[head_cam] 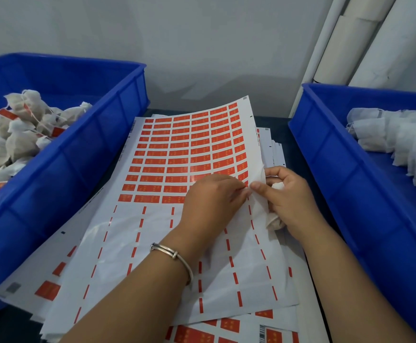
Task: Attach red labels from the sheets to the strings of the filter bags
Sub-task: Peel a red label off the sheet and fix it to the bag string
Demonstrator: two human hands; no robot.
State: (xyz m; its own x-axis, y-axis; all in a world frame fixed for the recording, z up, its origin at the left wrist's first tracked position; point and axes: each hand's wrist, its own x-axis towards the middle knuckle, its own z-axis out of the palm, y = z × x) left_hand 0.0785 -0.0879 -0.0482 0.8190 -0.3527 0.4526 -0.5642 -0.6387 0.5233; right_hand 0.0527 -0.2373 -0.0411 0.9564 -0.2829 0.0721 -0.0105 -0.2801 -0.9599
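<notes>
Head view: left hand (210, 194) pinches sheet (177, 154) edge; right hand (288, 194) grips filter bag (275, 219).

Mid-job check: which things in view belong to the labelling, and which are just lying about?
In the job:
- top label sheet
- filter bag held in the right hand
- left hand pinching at the sheet's edge
- right bin of unlabelled bags
- left bin of labelled bags

Lying about:
- white rolls against the wall
- used sheets underneath
</notes>
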